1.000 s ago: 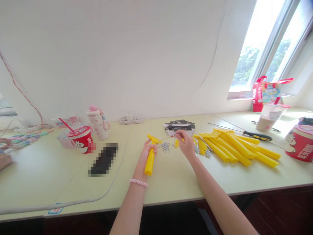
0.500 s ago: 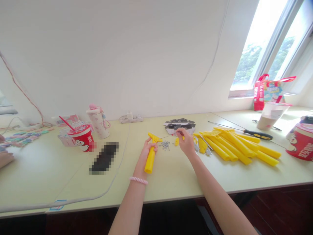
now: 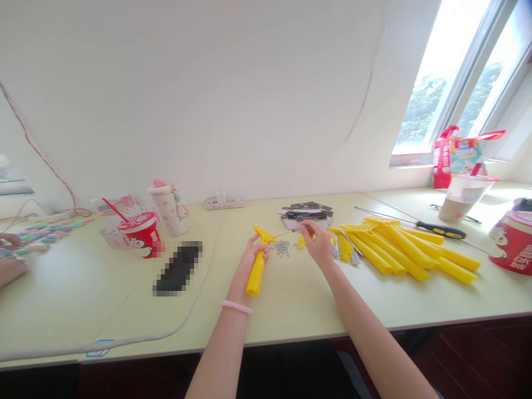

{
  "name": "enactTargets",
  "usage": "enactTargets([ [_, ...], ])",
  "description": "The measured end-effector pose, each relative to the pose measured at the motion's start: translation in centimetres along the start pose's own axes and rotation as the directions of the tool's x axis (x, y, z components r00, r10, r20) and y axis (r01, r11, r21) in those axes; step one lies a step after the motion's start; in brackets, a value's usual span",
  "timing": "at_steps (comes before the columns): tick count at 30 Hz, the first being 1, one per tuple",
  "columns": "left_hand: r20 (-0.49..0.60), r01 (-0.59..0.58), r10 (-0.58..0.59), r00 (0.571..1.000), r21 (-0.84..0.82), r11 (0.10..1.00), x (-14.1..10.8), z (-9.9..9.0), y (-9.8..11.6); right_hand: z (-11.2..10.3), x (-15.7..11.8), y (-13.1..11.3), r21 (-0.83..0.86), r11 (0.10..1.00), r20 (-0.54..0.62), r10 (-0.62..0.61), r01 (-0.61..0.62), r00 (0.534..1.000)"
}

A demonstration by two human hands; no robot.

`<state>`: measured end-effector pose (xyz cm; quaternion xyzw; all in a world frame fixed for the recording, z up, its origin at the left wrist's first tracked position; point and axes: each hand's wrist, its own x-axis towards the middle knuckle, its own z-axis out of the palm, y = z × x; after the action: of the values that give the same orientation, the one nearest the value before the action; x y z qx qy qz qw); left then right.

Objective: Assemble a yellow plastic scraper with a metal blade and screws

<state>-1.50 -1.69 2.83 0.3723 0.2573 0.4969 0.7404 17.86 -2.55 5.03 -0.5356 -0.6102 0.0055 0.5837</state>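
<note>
My left hand (image 3: 250, 256) is closed around a yellow plastic T-shaped scraper handle (image 3: 255, 274), its wide head pointing away and its hollow round end toward me. Close to its right, my right hand (image 3: 316, 241) is closed on a slim screwdriver (image 3: 287, 231); the thin shaft runs left to the head of the scraper handle, and the grip is mostly hidden by my fingers. Between the hands lies a heap of small metal screws (image 3: 282, 247). Just left of my right hand is a small yellow piece (image 3: 301, 241).
Several yellow scraper handles (image 3: 399, 244) and metal blades (image 3: 354, 257) lie at right, beside a long black-and-yellow screwdriver (image 3: 440, 229). Black-and-white cards (image 3: 307, 210) lie behind. A red cup (image 3: 141, 235), tumbler (image 3: 168, 210), blurred dark object (image 3: 178, 269) and cable (image 3: 183, 324) are at left; another person's hand (image 3: 10, 266) shows there.
Both hands keep their hold with almost no movement. The view has shifted very slightly. At the far left, the other person's hand has moved a little.
</note>
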Motion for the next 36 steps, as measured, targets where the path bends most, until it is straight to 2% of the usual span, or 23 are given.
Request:
enactTargets([
  [9, -0.002, -0.002, 0.002, 1.0, 0.181, 0.984, -0.26, 0.06, 0.0, -0.1, -0.17, 0.39, -0.04, 0.998, -0.026, 0.054, -0.055, 0.998],
  [12, 0.002, -0.008, 0.007, 1.0, 0.206, 0.979, -0.33, 0.16, 0.06, -0.06, -0.22, 0.37, -0.036, 0.997, 0.026, 0.071, -0.07, 0.997],
  [16, -0.016, -0.017, 0.021, 1.0, 0.21, 0.978, -0.11, 0.0, -0.04, -0.1, -0.15, 0.01, 0.005, 0.999, 0.112, 0.048, -0.049, 0.993],
  [21, -0.008, -0.029, 0.031, 0.999, 0.189, 0.982, -0.11, -0.09, -0.12, -0.16, 0.0, -0.23, 0.028, 0.999, 0.081, -0.038, 0.036, 0.996],
  [27, 0.011, -0.021, 0.019, 1.0, 0.192, 0.981, -0.47, 0.23, 0.11, -0.26, -0.25, -0.35, -0.034, 0.996, -0.009, 0.077, -0.077, 0.997],
  [32, 0.009, -0.023, 0.022, 1.0, 0.193, 0.981, -0.42, 0.26, 0.16, -0.33, -0.39, -0.19, 0.021, 0.994, 0.081, 0.109, -0.111, 0.991],
  [36, -0.002, -0.019, 0.02, 1.0, 0.188, 0.982, -0.37, 0.19, 0.13, -0.39, -0.25, -0.09, 0.052, 0.992, 0.077, 0.109, -0.113, 0.991],
])
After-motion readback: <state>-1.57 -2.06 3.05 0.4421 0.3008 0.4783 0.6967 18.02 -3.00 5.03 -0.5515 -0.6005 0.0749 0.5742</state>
